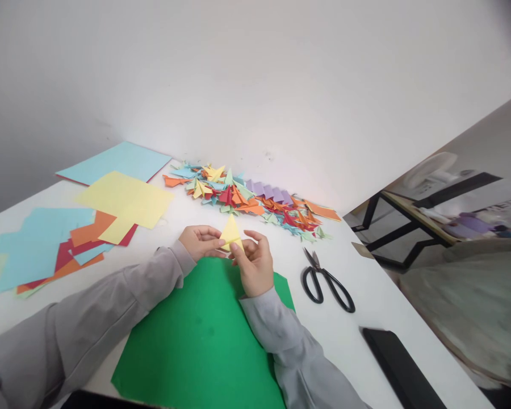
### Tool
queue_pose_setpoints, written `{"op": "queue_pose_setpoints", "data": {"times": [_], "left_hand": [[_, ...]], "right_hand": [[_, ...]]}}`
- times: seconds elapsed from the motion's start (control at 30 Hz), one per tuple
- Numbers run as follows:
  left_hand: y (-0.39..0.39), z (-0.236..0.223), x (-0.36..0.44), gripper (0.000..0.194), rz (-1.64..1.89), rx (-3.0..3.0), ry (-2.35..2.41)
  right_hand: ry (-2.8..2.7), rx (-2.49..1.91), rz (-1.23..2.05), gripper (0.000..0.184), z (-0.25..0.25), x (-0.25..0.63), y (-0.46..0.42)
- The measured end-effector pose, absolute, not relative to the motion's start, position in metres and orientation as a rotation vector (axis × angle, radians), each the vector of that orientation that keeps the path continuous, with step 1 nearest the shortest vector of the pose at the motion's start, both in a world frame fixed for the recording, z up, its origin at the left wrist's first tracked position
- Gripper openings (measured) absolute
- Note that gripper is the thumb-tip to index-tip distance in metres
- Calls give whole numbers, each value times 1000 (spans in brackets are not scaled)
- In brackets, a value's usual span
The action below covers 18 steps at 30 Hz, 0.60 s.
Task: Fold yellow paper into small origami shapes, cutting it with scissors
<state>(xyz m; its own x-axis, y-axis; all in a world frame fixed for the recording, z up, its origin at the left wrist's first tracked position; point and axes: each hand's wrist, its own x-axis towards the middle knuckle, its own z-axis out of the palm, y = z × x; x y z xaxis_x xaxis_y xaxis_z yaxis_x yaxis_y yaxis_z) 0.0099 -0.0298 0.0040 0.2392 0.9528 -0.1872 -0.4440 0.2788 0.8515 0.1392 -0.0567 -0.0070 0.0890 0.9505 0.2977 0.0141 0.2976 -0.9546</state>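
Observation:
A small piece of folded yellow paper (230,232) with a pointed top is held up between both hands. From the left, my left hand (202,241) pinches its lower edge between thumb and fingers. My right hand (255,264) grips the lower right part, thumb in front and fingers behind. Both hands are over the far end of a green sheet (196,329) lying on the white table. Just beyond them spreads a long heap of folded paper pieces (238,196) in several colours.
Scissors (319,278) with black handles lie on the table (336,329) to the right, blades pointing away. Nearer is a black flat object (398,363). Loose coloured sheets (42,244) overlap at the left, with a blue stack (114,162) behind. A wall (255,85) borders the table's back.

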Motion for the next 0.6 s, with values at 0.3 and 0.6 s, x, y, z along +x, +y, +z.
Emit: {"op": "queue_pose_setpoints", "data": {"times": [0.3, 0.6], "left_hand": [[-30, 1, 9, 32, 964, 893, 887], [-31, 0, 9, 21, 971, 1002, 909]], "right_hand": [[-1183, -1058, 993, 30, -6, 143, -53], [-1148, -1169, 1049, 23, -7, 143, -53]]}}
